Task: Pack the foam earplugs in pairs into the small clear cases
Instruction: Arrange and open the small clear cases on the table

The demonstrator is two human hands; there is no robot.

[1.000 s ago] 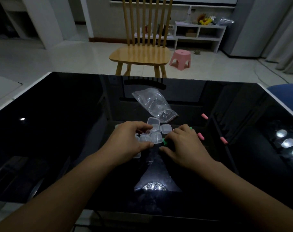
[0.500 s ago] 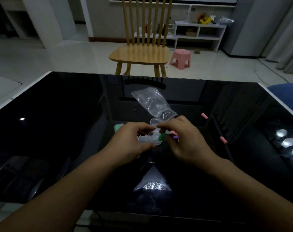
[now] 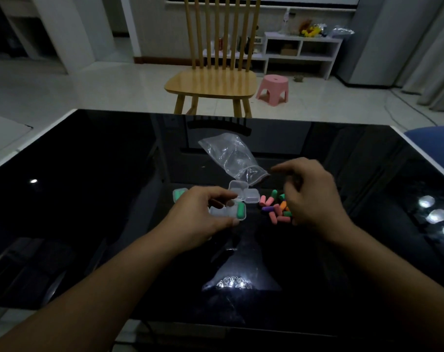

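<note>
Left hand (image 3: 203, 214) grips an open case (image 3: 229, 212) holding one green earplug (image 3: 240, 210); right hand (image 3: 309, 191), seemingly empty and loosely curled, hovers over the earplug pile (image 3: 274, 208) at three o'clock, likely needing a matching second.

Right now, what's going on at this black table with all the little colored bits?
A person is packing foam earplugs into small clear cases. The left hand holds an open case with one green earplug in it, so its pair is still missing. The right hand hovers, fingers loosely curled and apparently holding nothing, over a loose pile of earplugs. More clear cases and a clear plastic bag lie just beyond on the table.
</note>
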